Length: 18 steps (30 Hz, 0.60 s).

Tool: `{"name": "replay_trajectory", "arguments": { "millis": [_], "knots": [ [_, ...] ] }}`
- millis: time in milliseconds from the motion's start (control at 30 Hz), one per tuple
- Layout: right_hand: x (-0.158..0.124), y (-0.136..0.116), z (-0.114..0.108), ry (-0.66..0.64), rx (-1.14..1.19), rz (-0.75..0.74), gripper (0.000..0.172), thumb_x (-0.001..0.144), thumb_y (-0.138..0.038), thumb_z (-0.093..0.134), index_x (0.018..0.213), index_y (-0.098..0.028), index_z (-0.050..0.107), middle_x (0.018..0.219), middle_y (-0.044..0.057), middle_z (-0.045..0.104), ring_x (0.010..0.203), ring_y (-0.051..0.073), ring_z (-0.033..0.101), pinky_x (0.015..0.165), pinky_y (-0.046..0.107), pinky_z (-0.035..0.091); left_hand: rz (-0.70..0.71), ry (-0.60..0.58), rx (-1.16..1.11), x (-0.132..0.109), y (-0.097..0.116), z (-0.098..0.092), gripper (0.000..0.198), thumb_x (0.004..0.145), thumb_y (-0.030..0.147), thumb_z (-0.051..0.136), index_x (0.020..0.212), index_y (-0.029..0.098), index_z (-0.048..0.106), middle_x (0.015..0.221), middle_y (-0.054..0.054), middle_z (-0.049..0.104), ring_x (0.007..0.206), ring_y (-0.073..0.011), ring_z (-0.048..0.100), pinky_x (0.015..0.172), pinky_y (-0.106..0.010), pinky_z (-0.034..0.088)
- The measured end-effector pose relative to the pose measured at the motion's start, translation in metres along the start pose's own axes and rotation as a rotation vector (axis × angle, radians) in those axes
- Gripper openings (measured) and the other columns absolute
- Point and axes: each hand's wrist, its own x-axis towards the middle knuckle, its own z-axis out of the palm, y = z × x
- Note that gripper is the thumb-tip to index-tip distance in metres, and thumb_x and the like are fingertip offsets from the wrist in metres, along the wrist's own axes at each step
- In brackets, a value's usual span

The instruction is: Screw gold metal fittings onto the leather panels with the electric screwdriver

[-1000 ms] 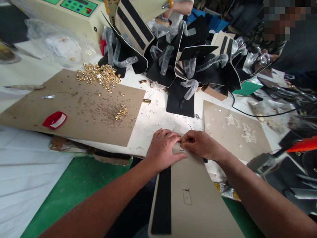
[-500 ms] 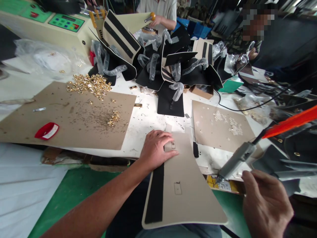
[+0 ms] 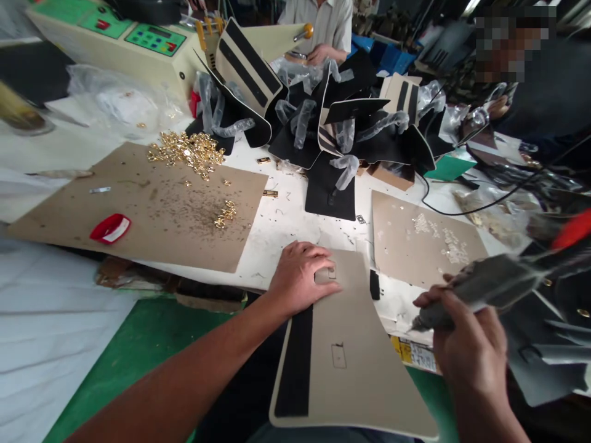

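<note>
My left hand (image 3: 298, 277) grips the upper part of a beige bag panel (image 3: 369, 369), with thumb and fingertips around a small drawn rectangle. The panel slopes from the table edge down onto my lap. A black strip (image 3: 295, 363) runs along its left side, and a second drawn rectangle (image 3: 338, 355) shows lower down. To the right, my right hand (image 3: 471, 344) is wrapped around a grey electric screwdriver (image 3: 494, 283), slightly blurred. Its tip points left, apart from the panel, and an orange-red part (image 3: 572, 231) trails from its rear end.
Gold metal clasps (image 3: 189, 154) lie on a brown board (image 3: 184, 197) at left, near a red ring (image 3: 111, 228). Small clear pieces (image 3: 455, 246) lie on the right board (image 3: 392, 246). Black bag parts (image 3: 330, 184) stand behind; a machine (image 3: 152, 43) and two people are beyond.
My right hand has moved up and closed around the screwdriver, which has swung to a flatter angle. My left hand stays on the panel. The whole view has shifted slightly.
</note>
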Motion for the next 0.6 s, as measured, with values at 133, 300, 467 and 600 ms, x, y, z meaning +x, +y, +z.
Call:
{"name": "replay_trajectory", "arguments": {
  "millis": [133,300,467,600],
  "knots": [
    [0.013,-0.051,0.068,-0.166,0.332,-0.262,0.021,0.089,-0.027,0.073,0.108,-0.025,0.063,0.081,-0.001,0.056,0.071,0.02,0.06,0.076,0.039,0.055,-0.019,0.002,-0.004,0.001,0.0,0.0,0.035,0.074,0.049,0.093,0.102,0.031,0.08,0.13,0.001,0.077,0.124,-0.0302,0.063,0.115,-0.054,0.041],
    [0.022,-0.054,0.133,-0.323,0.361,-0.261,0.028,0.095,-0.035,0.074,0.083,-0.026,0.051,0.063,-0.007,0.042,0.052,0.013,0.046,0.055,0.029,0.045,-0.013,-0.007,-0.013,0.001,-0.002,0.0,0.033,0.075,0.05,0.093,0.099,0.032,0.078,0.129,0.001,0.077,0.125,-0.0304,0.063,0.116,-0.055,0.039],
    [0.021,-0.034,0.143,-0.407,0.317,-0.219,0.035,0.094,-0.041,0.076,0.08,-0.026,0.048,0.064,-0.007,0.042,0.051,0.013,0.046,0.05,0.029,0.042,-0.014,-0.016,0.002,0.0,-0.002,0.001,0.034,0.076,0.051,0.092,0.1,0.032,0.078,0.13,0.002,0.076,0.127,-0.0302,0.062,0.118,-0.055,0.037],
    [0.023,-0.028,0.141,-0.507,0.238,-0.221,0.046,0.097,-0.05,0.07,0.074,-0.026,0.038,0.067,-0.005,0.041,0.054,0.013,0.047,0.05,0.03,0.042,-0.011,-0.022,0.007,0.0,-0.002,0.001,0.035,0.077,0.052,0.091,0.104,0.032,0.078,0.13,0.001,0.076,0.127,-0.031,0.062,0.119,-0.055,0.038]
  ]
}}
